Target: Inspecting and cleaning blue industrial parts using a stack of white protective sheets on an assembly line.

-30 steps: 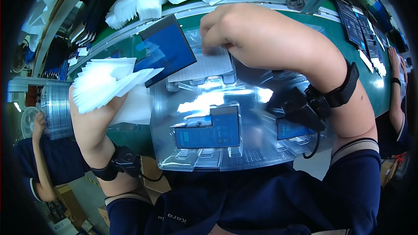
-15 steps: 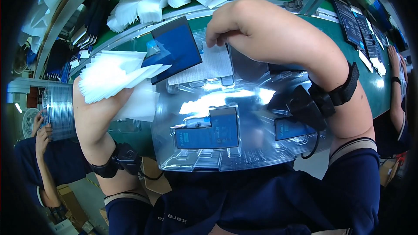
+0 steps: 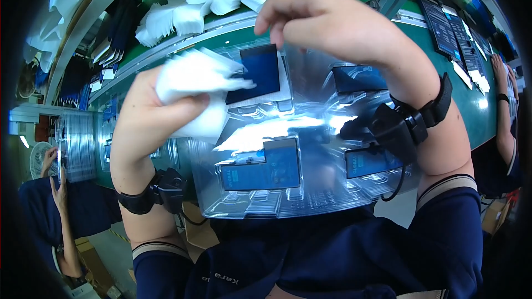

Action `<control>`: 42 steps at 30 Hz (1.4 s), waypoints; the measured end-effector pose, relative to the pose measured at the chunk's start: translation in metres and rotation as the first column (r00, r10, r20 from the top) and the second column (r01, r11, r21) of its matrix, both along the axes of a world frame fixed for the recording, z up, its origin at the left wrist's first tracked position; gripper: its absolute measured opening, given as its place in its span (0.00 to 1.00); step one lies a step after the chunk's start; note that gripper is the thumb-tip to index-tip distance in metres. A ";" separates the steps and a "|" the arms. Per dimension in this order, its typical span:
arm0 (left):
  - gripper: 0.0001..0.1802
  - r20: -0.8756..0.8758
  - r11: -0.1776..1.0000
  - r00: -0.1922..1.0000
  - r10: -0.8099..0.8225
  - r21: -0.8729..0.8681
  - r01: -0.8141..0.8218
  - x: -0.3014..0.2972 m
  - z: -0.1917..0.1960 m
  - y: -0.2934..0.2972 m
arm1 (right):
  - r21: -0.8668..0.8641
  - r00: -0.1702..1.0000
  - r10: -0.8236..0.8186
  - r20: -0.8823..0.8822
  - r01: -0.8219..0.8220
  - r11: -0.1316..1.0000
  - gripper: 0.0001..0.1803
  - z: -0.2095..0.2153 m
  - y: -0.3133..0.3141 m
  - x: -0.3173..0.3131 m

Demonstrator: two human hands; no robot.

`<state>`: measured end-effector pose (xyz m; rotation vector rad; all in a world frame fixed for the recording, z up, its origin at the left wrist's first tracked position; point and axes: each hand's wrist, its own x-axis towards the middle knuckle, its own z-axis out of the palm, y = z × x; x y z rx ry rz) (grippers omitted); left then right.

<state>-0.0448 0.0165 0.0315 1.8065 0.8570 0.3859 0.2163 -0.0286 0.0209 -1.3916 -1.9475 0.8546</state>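
Green bench (image 3: 476,116) | left hand (image 3: 158,113) grips white cloth (image 3: 194,75) | right hand (image 3: 327,19) pinches blue panel (image 3: 260,72)

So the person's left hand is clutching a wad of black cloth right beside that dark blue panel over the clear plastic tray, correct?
Not quite: the cloth is white, not black. The head view shows the left hand clutching that white wad right beside the dark blue panel, above the clear plastic tray.

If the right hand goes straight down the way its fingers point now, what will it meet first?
Probably the dark blue flat panel: the right hand has its fingertips pointing down just above the panel's top edge. The depth between them is unclear.
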 end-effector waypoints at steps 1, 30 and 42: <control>0.12 -0.078 0.999 0.996 -0.030 -0.025 0.028 0.001 0.000 0.001 | -0.065 0.999 0.023 0.027 -0.021 0.998 0.15 -0.003 0.001 -0.002; 0.27 0.415 0.873 0.842 0.345 -0.471 -0.125 -0.004 -0.010 -0.047 | 0.050 0.935 0.254 0.248 -0.274 0.960 0.12 0.007 -0.015 -0.022; 0.28 0.557 0.739 0.683 0.472 -0.673 0.037 -0.017 -0.025 -0.047 | -0.267 0.869 -0.077 -0.488 -0.065 0.961 0.14 0.009 -0.040 -0.036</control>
